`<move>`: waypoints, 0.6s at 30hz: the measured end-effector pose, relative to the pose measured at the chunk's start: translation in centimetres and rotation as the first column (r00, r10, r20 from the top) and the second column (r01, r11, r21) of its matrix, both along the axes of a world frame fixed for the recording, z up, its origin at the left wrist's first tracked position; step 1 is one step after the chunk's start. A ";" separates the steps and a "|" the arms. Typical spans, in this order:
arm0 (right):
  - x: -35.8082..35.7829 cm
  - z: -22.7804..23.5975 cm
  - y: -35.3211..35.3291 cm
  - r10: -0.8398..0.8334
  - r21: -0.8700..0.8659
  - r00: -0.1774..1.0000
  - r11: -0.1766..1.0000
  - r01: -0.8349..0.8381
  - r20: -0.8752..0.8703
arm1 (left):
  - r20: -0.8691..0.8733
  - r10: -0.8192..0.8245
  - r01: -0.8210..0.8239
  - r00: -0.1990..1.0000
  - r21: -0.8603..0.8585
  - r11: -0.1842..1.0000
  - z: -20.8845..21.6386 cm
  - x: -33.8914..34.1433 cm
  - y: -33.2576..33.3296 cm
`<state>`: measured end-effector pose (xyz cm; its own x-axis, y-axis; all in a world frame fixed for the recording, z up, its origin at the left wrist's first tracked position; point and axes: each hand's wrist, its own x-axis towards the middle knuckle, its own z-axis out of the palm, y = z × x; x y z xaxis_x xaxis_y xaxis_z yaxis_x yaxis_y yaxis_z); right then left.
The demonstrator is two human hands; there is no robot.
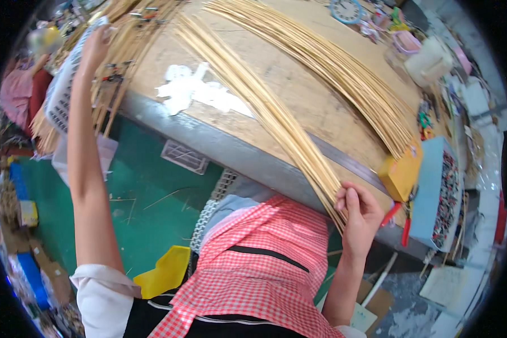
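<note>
My left hand reaches far out at the upper left, its fingers closed at the upper rim of a white slatted plastic basket. Close to the table's near edge, my right hand has its fingers curled against the near end of a bundle of thin bamboo strips. This bundle lies slantwise across the table, and its near end sticks out past the edge towards my checked apron. A second, wider row of strips lies curved farther back on the table.
White patches lie on the tabletop. On the right are a yellow block, red-handled pliers, a pale blue box of small pieces and a white jug. More strips with clamps lie left. Another person's pink clothing shows beyond.
</note>
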<state>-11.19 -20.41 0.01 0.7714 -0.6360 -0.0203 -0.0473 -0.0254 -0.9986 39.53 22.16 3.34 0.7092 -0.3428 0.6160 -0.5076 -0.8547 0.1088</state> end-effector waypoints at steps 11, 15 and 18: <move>8.6 -0.9 -12.7 -0.275 -0.972 0.933 0.022 -0.235 -0.232 | -0.138 -0.397 0.373 0.908 -0.171 0.912 2.1 -27.7 -16.3; 9.0 -1.5 -13.6 -0.285 -0.981 0.940 0.003 -0.193 -0.186 | -0.249 -0.408 0.337 0.878 -0.282 0.898 -0.3 -30.7 -15.8; 8.0 -0.5 -12.8 -0.209 -0.967 0.969 0.245 -0.075 -0.128 | -0.332 -0.434 0.307 0.837 -0.371 0.876 -1.2 -32.2 -15.6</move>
<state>-3.17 -33.20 -0.45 0.7908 -0.3365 0.5113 -0.2771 -0.9416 -0.1911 7.34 6.59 2.18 0.7671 -0.4801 0.4255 -0.6384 -0.5060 0.5800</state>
